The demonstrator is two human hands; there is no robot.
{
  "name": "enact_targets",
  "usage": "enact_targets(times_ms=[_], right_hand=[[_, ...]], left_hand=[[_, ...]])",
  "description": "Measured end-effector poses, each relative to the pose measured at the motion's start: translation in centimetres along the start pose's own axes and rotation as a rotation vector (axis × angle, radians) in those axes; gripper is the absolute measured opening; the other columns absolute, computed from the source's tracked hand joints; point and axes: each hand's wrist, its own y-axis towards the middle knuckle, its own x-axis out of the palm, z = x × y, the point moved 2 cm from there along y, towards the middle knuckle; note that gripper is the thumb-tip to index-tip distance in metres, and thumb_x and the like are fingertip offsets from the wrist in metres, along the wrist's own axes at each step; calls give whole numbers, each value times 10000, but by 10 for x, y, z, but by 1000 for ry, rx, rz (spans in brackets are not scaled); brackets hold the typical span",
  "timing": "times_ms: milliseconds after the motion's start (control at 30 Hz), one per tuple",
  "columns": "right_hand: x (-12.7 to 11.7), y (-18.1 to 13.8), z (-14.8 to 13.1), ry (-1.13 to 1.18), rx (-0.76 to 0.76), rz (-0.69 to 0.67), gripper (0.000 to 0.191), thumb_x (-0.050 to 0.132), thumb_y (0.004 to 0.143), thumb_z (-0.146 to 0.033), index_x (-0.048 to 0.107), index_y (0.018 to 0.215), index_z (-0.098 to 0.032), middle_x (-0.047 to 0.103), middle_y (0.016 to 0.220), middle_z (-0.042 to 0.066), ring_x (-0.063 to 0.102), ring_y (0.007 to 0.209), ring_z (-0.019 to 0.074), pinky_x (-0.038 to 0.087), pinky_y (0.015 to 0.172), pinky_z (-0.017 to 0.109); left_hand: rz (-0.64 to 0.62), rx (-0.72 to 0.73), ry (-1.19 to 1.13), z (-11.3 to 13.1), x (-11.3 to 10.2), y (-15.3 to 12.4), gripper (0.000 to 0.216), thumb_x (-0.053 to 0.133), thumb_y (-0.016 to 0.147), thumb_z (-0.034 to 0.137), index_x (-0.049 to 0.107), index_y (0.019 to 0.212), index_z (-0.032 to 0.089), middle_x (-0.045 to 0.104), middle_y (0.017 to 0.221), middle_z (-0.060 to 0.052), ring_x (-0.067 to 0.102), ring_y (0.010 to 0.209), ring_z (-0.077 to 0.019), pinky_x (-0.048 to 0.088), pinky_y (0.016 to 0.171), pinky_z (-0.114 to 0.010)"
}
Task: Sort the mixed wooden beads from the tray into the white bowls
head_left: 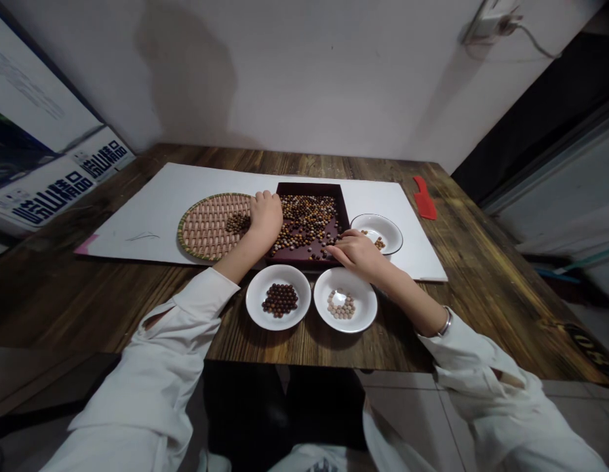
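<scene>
A dark maroon square tray (333, 191) full of mixed brown, tan and dark beads sits in the middle of the table. My left hand (265, 216) rests curled on the tray's left edge, fingers closed, next to a small pile of dark beads on a round woven mat (206, 226). My right hand (356, 250) lies at the tray's right front corner, fingertips pinched among the beads. Nearer me stand a white bowl with dark brown beads (278, 305) and a white bowl with pale beads (345, 299). A third white bowl (387, 226) holds a few tan beads.
A white board (151, 203) lies under the mat, tray and far bowl on the wooden table (481, 288). A red comb-like tool (425, 196) lies at the back right. Printed boxes (48, 190) stand at the left. A wall is behind the table.
</scene>
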Motion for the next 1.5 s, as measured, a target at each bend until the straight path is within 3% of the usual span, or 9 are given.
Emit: enact_targets(times_ms=[533, 1133, 1500], right_hand=[[-1, 1, -5, -16, 37, -15, 513, 355, 1052, -298, 566, 600, -177, 638, 616, 67, 483, 582, 171, 383, 795, 368], [-1, -3, -2, 107, 47, 45, 521, 307, 1053, -338, 470, 574, -212, 593, 593, 55, 492, 609, 177, 428, 818, 385], [4, -4, 0, 129, -2, 175, 542, 291, 1064, -417, 464, 597, -203, 566, 555, 24, 503, 558, 147, 416, 745, 335]], left_hand=[[-20, -7, -6, 0, 1, 2, 500, 183, 942, 73, 583, 1240, 33, 613, 1250, -254, 535, 1213, -330, 409, 992, -414], [-28, -9, -12, -1, 4, 3, 477, 189, 945, 63, 570, 1230, 25, 617, 1244, -254, 541, 1220, -336, 414, 996, -414], [-34, -11, -8, 0, 2, 3, 471, 193, 951, 62, 570, 1229, 5, 617, 1242, -255, 554, 1221, -345, 431, 1003, -422]])
